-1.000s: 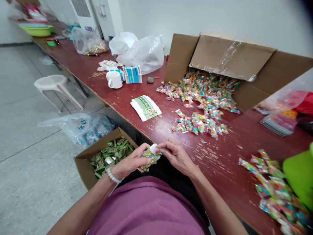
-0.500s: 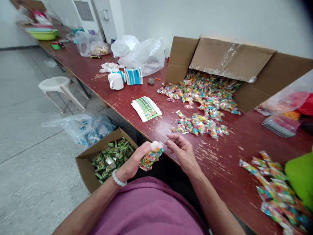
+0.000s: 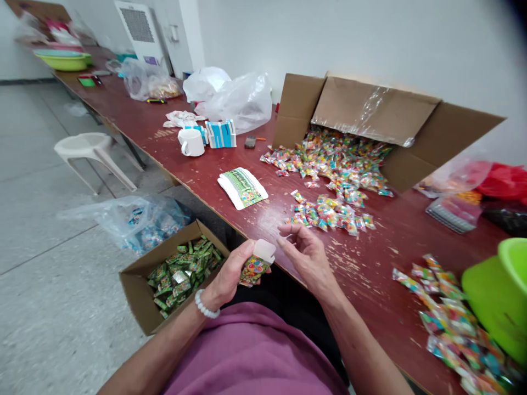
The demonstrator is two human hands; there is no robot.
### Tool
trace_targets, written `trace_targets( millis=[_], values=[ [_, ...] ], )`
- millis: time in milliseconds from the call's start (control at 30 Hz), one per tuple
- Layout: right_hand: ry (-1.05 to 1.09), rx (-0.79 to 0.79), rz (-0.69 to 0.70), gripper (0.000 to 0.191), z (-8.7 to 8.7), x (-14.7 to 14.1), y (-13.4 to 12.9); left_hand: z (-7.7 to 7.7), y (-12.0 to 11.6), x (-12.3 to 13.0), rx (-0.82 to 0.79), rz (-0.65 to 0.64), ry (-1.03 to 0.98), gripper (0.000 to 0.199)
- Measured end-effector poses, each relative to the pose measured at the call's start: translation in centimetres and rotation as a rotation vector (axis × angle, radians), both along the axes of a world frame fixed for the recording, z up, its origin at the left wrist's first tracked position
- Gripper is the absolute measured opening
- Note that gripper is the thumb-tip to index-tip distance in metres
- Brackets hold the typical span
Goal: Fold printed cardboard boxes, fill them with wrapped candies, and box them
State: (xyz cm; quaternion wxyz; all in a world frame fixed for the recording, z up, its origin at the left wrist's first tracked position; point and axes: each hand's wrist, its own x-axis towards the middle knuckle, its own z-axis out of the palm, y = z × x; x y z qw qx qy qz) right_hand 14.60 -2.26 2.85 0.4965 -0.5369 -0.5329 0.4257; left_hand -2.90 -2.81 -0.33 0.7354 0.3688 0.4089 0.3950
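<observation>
Nearby, the left hand (image 3: 230, 271) gripped a small printed box (image 3: 254, 267), its white flap raised, while the right hand (image 3: 307, 255) hovered just beside it, fingers parted and curled. Left of the hands sat a carton (image 3: 138, 293) of green packets (image 3: 181, 274); beyond them, wrapped candies (image 3: 327, 207) lay on the tabletop (image 3: 366, 296) before a larger carton (image 3: 349, 107).

Right on the wrist behind the left hand (image 3: 233, 269), here's a bracelet (image 3: 203, 308): round, pale, milky beads, a single row, snug all the way along what we can see! Behind the right hand (image 3: 307, 255), a bare forearm (image 3: 354, 323). And below both hands, plum-purple all across, a plain cloth garment (image 3: 247, 351), softly creased, with black cloth (image 3: 284, 299) showing just beyond its edge, between the wrists!
</observation>
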Motion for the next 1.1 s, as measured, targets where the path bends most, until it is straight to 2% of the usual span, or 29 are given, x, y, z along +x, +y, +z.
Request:
trace_targets(
  millis=[100,167,267,400,633,800,900,1000,1100],
  values=[
    [0.051,-0.059,0.082,0.032,-0.6,-0.3,0.1,0.4,-0.1,0.3,0.011,-0.020,-0.019,0.044],
    [0.174,-0.111,0.141,0.035,-1.2,-0.4,0.1,0.7,-0.1,0.4,0.008,-0.014,-0.048,0.041],
    [0.377,-0.169,0.176,0.034,-1.8,-0.3,-0.1,0.9,-0.1,0.5,-0.084,-0.006,-0.146,0.044],
    [0.459,-0.235,0.264,0.035,-2.0,-0.4,-0.5,0.7,0.2,0.2,-0.183,-0.007,-0.258,0.045],
    [0.429,-0.263,0.211,0.036,-1.9,-1.2,0.0,0.3,0.6,0.2,-0.214,0.029,-0.281,0.042],
    [0.359,-0.202,0.248,0.036,-2.0,-1.4,0.2,0.0,0.0,0.7,-0.257,0.067,-0.285,0.041],
    [0.315,-0.170,0.236,0.030,-2.2,-1.6,0.1,0.2,0.0,1.0,-0.214,0.064,-0.299,0.045],
    [0.265,-0.100,0.187,0.026,-2.1,-1.5,-0.1,0.6,0.3,0.9,-0.235,-0.002,-0.336,0.043],
    [0.124,0.004,0.237,0.022,-1.7,-0.9,-0.5,0.8,0.6,0.7,-0.317,-0.098,-0.377,0.049]
  ],
)
